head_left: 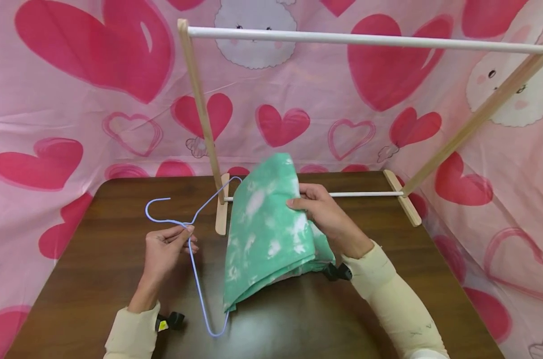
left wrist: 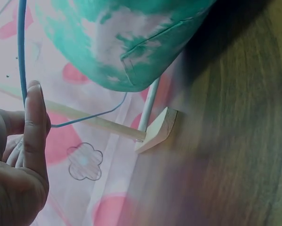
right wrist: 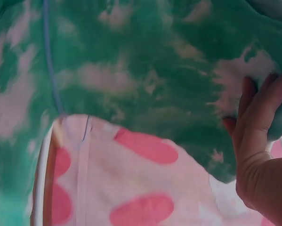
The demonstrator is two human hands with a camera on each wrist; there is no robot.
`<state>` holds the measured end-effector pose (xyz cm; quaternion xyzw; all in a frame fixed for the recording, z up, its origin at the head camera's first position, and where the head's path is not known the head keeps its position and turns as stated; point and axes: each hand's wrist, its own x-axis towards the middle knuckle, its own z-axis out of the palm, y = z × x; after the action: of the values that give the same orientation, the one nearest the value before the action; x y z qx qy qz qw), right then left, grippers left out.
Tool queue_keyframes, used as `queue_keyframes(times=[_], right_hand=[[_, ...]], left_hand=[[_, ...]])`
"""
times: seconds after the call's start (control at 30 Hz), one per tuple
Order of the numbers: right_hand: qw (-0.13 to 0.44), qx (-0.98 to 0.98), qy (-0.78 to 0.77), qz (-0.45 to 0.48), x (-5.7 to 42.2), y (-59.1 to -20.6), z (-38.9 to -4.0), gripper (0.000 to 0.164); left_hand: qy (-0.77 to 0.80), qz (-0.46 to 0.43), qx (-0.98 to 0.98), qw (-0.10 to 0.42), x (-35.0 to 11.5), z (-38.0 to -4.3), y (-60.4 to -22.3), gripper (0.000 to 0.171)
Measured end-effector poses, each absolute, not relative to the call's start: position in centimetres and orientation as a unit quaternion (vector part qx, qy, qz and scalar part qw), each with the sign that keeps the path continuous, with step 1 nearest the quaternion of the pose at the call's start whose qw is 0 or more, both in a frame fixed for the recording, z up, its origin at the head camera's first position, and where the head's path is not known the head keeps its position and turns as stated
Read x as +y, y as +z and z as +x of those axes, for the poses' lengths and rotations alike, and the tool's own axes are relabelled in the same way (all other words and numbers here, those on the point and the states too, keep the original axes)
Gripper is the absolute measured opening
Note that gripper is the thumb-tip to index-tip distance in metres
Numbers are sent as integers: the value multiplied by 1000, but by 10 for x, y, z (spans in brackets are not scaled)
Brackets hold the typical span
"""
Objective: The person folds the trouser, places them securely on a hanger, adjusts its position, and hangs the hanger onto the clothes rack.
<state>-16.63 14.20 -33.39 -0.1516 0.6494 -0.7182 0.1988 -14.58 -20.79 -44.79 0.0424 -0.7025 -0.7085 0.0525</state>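
Observation:
A blue wire hanger [head_left: 197, 279] is pinched just below its hook by the thumb and fingers of my left hand [head_left: 168, 247]. The hook points left. Over the hanger's right part drapes a green and white tie-dye garment [head_left: 267, 224], folded, with a stitched seam showing in the left wrist view. My right hand [head_left: 322, 214] grips the garment's right edge, thumb on the near face. In the right wrist view, the hanger wire [right wrist: 49, 61] runs across the inner side of the cloth, while the fingers [right wrist: 256, 122] press into it. The cloth hides the hanger's far end.
Behind the garment stands a rack with wooden posts [head_left: 201, 104], a white top rod [head_left: 365, 40] and a low white rod [head_left: 365, 194]. Its wooden feet [head_left: 402, 198] rest on the brown table [head_left: 87, 279]. A pink heart-print cloth [head_left: 132, 119] hangs around the table.

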Motion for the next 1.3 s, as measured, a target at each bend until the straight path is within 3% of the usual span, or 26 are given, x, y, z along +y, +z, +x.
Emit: queue_keyframes(times=[0.3, 0.63, 1.03, 1.3], right_hand=[[183, 690, -696, -72, 188, -354, -162, 44], [179, 739, -648, -44, 223, -392, -168, 46], [195, 793, -576, 12, 236, -452, -179, 53], [190, 821, -538, 12, 237, -466, -179, 49]], left_hand=[[-716, 33, -696, 47, -203, -147, -450, 30], [-718, 22, -695, 42, -195, -145, -453, 26], [-718, 20, -695, 11, -187, -143, -459, 34], [-708, -10, -706, 13, -180, -139, -466, 29]])
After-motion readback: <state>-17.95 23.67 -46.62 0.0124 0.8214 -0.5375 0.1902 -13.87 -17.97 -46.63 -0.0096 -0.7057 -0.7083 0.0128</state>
